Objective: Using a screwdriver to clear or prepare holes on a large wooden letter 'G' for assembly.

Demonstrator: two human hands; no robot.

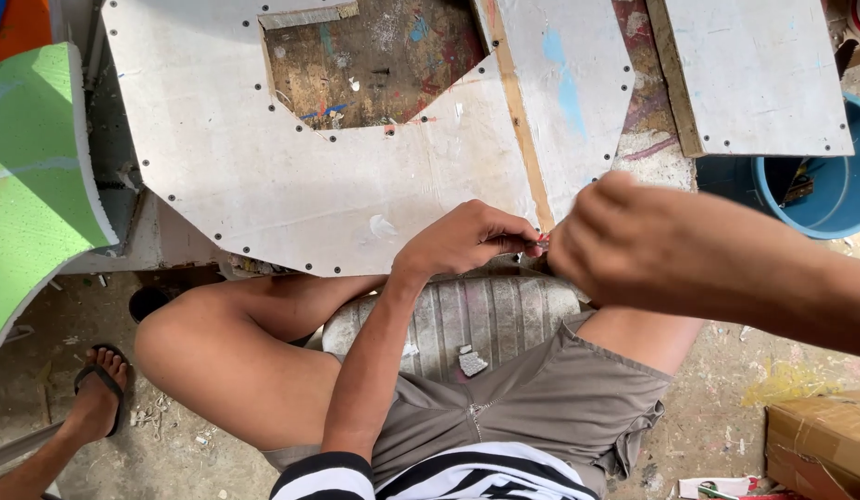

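Both hands meet right at the near edge of the big white panel [263, 167], the one with the angular cutout and dots running round its rim. The left hand [467, 239] has its fingers pinched shut on a small thing [539, 240] with a reddish tip, too tiny to say what it is. The right hand [601, 243] is curled closed just beside it, probably helping hold the same thing, though I can't tell for sure. My guess is they're held close up for fine work at that edge.

The person sits on a worn striped seat [490, 319] just below the panel. Right of the panel there's a blue bucket [833, 199]. Far below and right of the panel sits a brown cardboard box [819, 440], taped, plain sides. A green foam piece [32, 176] curves along the panel's left.
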